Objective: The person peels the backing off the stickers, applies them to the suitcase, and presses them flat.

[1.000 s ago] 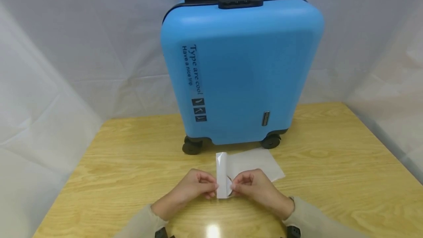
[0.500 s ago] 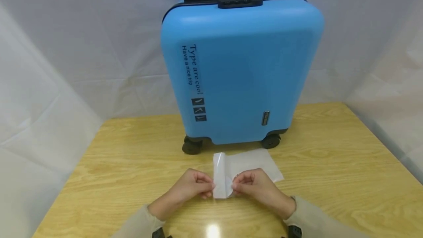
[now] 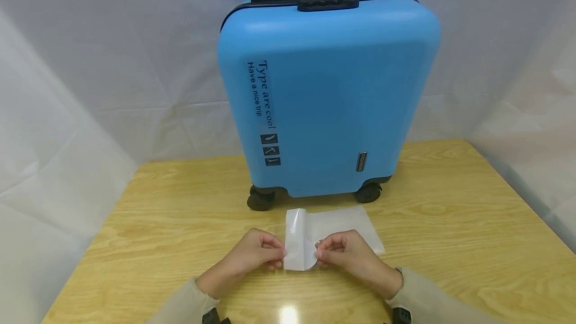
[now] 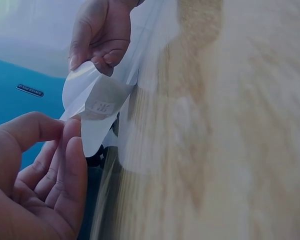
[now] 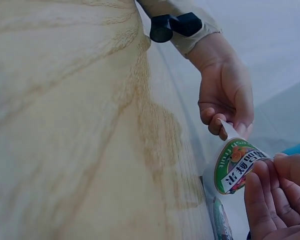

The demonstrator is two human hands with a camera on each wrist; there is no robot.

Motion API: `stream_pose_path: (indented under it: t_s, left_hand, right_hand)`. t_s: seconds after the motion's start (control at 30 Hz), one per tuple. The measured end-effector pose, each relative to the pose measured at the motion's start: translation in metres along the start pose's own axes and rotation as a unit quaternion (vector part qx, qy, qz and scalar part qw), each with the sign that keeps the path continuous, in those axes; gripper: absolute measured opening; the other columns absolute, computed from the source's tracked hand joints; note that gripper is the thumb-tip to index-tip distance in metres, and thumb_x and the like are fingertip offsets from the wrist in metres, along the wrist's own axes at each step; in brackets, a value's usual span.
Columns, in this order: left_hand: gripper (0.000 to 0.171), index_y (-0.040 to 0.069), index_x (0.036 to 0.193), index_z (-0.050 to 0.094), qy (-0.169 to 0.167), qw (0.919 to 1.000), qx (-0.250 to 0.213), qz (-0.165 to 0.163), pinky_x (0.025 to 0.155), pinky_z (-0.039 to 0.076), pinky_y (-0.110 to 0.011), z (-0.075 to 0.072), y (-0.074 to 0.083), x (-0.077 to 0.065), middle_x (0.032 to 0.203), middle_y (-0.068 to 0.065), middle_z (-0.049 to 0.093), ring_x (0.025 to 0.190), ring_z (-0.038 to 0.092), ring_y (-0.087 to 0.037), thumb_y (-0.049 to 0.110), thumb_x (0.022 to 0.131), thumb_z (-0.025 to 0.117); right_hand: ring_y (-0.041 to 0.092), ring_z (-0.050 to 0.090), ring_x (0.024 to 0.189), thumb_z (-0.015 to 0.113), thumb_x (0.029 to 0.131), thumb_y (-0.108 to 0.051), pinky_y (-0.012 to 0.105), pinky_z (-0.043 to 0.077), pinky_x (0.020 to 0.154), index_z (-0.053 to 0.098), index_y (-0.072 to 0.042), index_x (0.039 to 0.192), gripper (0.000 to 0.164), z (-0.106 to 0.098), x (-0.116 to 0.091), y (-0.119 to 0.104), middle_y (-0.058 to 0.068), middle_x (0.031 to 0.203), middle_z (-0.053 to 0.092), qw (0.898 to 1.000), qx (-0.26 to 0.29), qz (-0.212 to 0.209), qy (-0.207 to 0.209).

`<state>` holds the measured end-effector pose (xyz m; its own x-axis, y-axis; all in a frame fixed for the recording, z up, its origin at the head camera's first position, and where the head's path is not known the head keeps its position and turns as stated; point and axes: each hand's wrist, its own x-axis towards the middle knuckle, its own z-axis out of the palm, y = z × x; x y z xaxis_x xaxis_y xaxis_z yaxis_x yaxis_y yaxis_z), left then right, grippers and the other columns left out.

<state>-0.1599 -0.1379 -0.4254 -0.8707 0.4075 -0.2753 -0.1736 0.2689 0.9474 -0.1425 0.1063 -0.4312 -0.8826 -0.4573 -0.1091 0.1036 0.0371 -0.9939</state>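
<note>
Right now, the white sheet (image 3: 335, 221) is over the wooden table (image 3: 180, 214): left hand (image 3: 260, 249) pinching its folded-back strip (image 3: 295, 236), right hand (image 3: 344, 251) pinching the edge of the fruit label (image 5: 235, 167). Just behind, the blue suitcase (image 3: 328, 104) stands on black wheels (image 3: 261, 201).

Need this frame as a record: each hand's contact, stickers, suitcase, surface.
left_contact: left hand pinches the left edge of the white sheet
right_contact: right hand pinches the edge of the round sticker
sticker_print: fruit picture, "fruit" lettering
other_sticker: second sticker, only partly visible
suitcase: blue suitcase, upright, beyond the hands
surface: wood-grain table
</note>
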Motion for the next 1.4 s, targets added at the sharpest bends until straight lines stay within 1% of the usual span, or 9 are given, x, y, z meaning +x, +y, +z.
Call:
stream_pose_path:
  t_s: [0.13, 0.33, 0.53, 0.63, 0.8, 0.9, 1.17, 1.4]
  left_hand:
    - [0.015, -0.012, 0.089, 0.066, -0.003, 1.0000, 0.003, -0.002, 0.057, 0.054, -0.025, -0.002, 0.001, -0.001, 0.068, -0.009, 0.068, 0.058, 0.062, -0.010, 0.003, 0.083, 0.066]
    - [0.015, -0.012, 0.090, 0.067, -0.006, 1.0000, -0.001, -0.006, 0.057, 0.054, -0.024, -0.003, 0.002, -0.001, 0.069, -0.009, 0.069, 0.058, 0.062, -0.010, 0.003, 0.084, 0.065]
    - [0.016, -0.011, 0.090, 0.067, -0.010, 0.9999, 0.005, -0.003, 0.058, 0.055, -0.025, -0.003, 0.002, -0.001, 0.070, -0.011, 0.069, 0.059, 0.062, -0.010, 0.003, 0.084, 0.066]
    - [0.016, -0.011, 0.090, 0.067, -0.012, 0.9999, 0.009, 0.000, 0.058, 0.055, -0.025, -0.004, 0.001, 0.000, 0.070, -0.011, 0.069, 0.059, 0.062, -0.010, 0.003, 0.084, 0.066]
    - [0.016, -0.012, 0.090, 0.067, -0.017, 0.9998, 0.010, 0.006, 0.058, 0.055, -0.025, -0.005, 0.000, 0.000, 0.070, -0.011, 0.069, 0.058, 0.062, -0.010, 0.004, 0.084, 0.066]
    - [0.016, -0.011, 0.089, 0.067, -0.017, 0.9998, 0.013, 0.004, 0.058, 0.055, -0.025, -0.005, 0.000, -0.002, 0.070, -0.010, 0.069, 0.058, 0.062, -0.010, 0.004, 0.084, 0.066]
    - [0.017, -0.011, 0.091, 0.067, -0.015, 0.9998, 0.012, -0.001, 0.059, 0.055, -0.025, -0.006, 0.000, -0.002, 0.071, -0.010, 0.069, 0.058, 0.062, -0.009, 0.004, 0.085, 0.066]
    - [0.017, -0.012, 0.091, 0.067, -0.014, 0.9999, 0.003, -0.004, 0.058, 0.055, -0.024, -0.006, -0.002, -0.001, 0.070, -0.010, 0.069, 0.058, 0.062, -0.009, 0.004, 0.085, 0.066]
  right_hand:
    - [0.016, 0.068, 0.073, 0.067, 0.085, -0.003, 0.032, 0.057, 0.070, 0.064, 0.014, 0.092, 0.019, -0.001, 0.000, 0.000, 0.014, 0.080, 0.069, 1.000, -0.004, -0.001, 0.001]
    - [0.015, 0.068, 0.072, 0.068, 0.084, -0.003, 0.032, 0.057, 0.071, 0.063, 0.016, 0.091, 0.021, -0.003, 0.000, 0.002, 0.015, 0.082, 0.069, 1.000, 0.011, 0.002, 0.004]
    - [0.015, 0.068, 0.070, 0.067, 0.085, -0.003, 0.032, 0.057, 0.070, 0.064, 0.016, 0.090, 0.020, -0.007, -0.001, 0.003, 0.019, 0.080, 0.069, 1.000, -0.003, -0.004, 0.007]
    - [0.015, 0.068, 0.071, 0.067, 0.084, -0.001, 0.032, 0.057, 0.070, 0.064, 0.015, 0.091, 0.018, -0.009, -0.002, 0.003, 0.017, 0.080, 0.069, 1.000, -0.003, 0.003, 0.009]
    - [0.014, 0.067, 0.070, 0.068, 0.085, -0.005, 0.031, 0.057, 0.070, 0.065, 0.015, 0.092, 0.021, -0.014, -0.005, 0.004, 0.015, 0.081, 0.070, 1.000, -0.009, 0.013, 0.015]
    - [0.013, 0.067, 0.070, 0.069, 0.085, -0.007, 0.030, 0.057, 0.069, 0.064, 0.016, 0.093, 0.024, -0.017, -0.008, 0.007, 0.015, 0.081, 0.070, 1.000, -0.004, 0.014, 0.014]
    - [0.012, 0.067, 0.069, 0.068, 0.085, -0.007, 0.028, 0.056, 0.067, 0.064, 0.015, 0.092, 0.024, -0.028, -0.011, 0.010, 0.011, 0.078, 0.070, 1.000, -0.007, 0.024, 0.019]
    - [0.011, 0.067, 0.071, 0.068, 0.085, -0.006, 0.027, 0.056, 0.068, 0.062, 0.018, 0.094, 0.027, -0.033, -0.012, 0.012, 0.009, 0.078, 0.070, 1.000, 0.008, 0.010, 0.008]
